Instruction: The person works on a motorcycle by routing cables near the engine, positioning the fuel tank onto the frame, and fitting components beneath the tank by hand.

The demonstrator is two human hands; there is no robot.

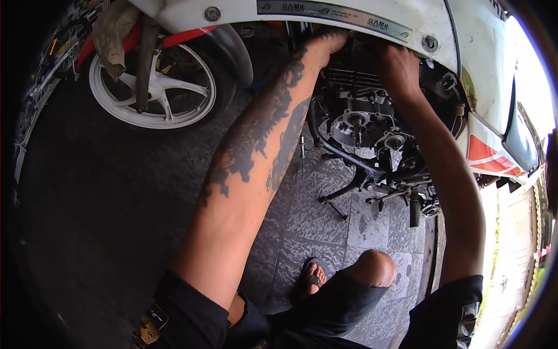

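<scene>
Both my arms reach up under the white side fairing (343, 14) of a motorcycle, above its opened engine (354, 128). My left hand (329, 45) goes in beneath the fairing's lower edge, over the finned cylinder (354, 77), and its fingers are hidden there. To its right, my right hand (399, 68) is bent under the same edge with its knuckles toward me. The fingers curl in behind the panel, and what they touch or hold cannot be seen. The engine's side cover is off, so a shaft and gears show.
A white spoked front wheel (154, 90) stands at the left, with a brown cloth (115, 36) hanging near the fork. Below the engine are a kickstand (334, 208) and a footpeg (414, 209). A screwdriver-like tool (302, 146) stands by the frame. Grey tiles (314, 232) cover the floor.
</scene>
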